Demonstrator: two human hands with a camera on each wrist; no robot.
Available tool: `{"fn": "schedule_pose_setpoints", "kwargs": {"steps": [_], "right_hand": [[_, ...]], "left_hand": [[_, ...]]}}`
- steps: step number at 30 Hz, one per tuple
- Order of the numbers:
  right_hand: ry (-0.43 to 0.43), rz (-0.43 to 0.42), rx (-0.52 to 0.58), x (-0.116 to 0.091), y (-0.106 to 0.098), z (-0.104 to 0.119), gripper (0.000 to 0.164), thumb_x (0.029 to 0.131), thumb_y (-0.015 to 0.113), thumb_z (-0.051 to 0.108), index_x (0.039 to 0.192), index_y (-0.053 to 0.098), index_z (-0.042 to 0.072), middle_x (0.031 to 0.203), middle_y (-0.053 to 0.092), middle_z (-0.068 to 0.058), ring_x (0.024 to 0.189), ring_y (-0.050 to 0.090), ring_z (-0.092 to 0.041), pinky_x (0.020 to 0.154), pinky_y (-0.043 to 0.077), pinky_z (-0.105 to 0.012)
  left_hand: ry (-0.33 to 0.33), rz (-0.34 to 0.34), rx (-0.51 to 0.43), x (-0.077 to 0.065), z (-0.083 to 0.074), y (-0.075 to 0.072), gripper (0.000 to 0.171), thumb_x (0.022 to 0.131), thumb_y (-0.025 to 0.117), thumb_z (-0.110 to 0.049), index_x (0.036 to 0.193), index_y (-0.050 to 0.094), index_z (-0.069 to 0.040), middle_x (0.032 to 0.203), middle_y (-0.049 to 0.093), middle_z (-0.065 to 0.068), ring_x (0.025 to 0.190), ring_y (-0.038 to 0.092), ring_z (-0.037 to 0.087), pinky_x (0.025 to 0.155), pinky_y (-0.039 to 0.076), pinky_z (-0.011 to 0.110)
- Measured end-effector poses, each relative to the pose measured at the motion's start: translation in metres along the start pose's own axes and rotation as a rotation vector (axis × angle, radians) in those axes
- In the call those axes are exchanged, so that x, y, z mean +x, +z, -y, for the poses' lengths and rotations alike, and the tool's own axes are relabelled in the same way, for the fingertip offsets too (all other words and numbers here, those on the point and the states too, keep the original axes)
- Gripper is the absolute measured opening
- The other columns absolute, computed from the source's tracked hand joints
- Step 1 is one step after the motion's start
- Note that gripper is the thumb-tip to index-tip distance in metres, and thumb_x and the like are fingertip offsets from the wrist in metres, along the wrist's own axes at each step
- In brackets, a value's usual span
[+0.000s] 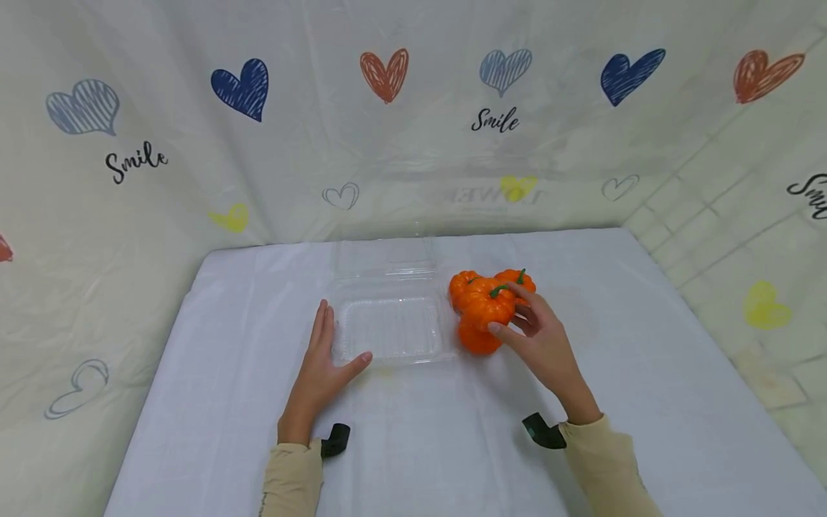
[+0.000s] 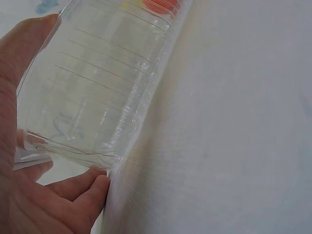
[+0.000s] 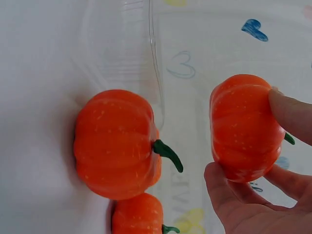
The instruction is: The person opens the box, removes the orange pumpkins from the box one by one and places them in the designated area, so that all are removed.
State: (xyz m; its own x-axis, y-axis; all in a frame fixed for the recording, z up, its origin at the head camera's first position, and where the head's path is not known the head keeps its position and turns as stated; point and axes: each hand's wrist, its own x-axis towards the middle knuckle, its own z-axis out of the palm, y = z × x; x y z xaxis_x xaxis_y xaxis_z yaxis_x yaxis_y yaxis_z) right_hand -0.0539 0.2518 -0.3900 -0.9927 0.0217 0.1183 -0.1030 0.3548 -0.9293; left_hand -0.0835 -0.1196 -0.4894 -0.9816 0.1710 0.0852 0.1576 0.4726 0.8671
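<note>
A small orange toy pumpkin [image 1: 489,301] with a green stem is gripped between the thumb and fingers of my right hand [image 1: 543,345]. In the right wrist view this pumpkin [image 3: 247,127] hangs apart from the other pumpkins [image 3: 116,144], which sit on the cloth. Left of them lies a clear plastic container [image 1: 388,327], its hinged lid [image 1: 385,257] folded back away from me. My left hand [image 1: 326,373] rests at the container's left end, thumb and fingers spread. In the left wrist view the thumb touches the rim and the fingers meet the lower corner of the container [image 2: 97,83].
A white cloth [image 1: 413,445] covers the table. Behind it hangs a pale curtain [image 1: 426,143] printed with hearts and "Smile" lettering. Dark camera mounts [image 1: 544,431] stick out from both wrists beside the beige sleeves.
</note>
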Motion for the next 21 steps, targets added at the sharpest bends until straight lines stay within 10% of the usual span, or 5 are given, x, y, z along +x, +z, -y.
{"fn": "schedule_pose_setpoints", "kwargs": {"steps": [21], "right_hand": [[0.073,-0.068,-0.147,-0.018,-0.041,-0.032,0.078,0.102,0.077,0.024,0.167,0.036,0.008,0.166,0.039,-0.016,0.141,0.05,-0.04,0.102,0.047,-0.013]], "left_hand": [[-0.002,-0.002,0.005,0.001,0.0,0.001,0.119,0.091,0.081,-0.058,0.174,0.008,-0.014,0.18,-0.004,-0.006,0.163,0.016,0.026,0.127,0.02,0.063]]}}
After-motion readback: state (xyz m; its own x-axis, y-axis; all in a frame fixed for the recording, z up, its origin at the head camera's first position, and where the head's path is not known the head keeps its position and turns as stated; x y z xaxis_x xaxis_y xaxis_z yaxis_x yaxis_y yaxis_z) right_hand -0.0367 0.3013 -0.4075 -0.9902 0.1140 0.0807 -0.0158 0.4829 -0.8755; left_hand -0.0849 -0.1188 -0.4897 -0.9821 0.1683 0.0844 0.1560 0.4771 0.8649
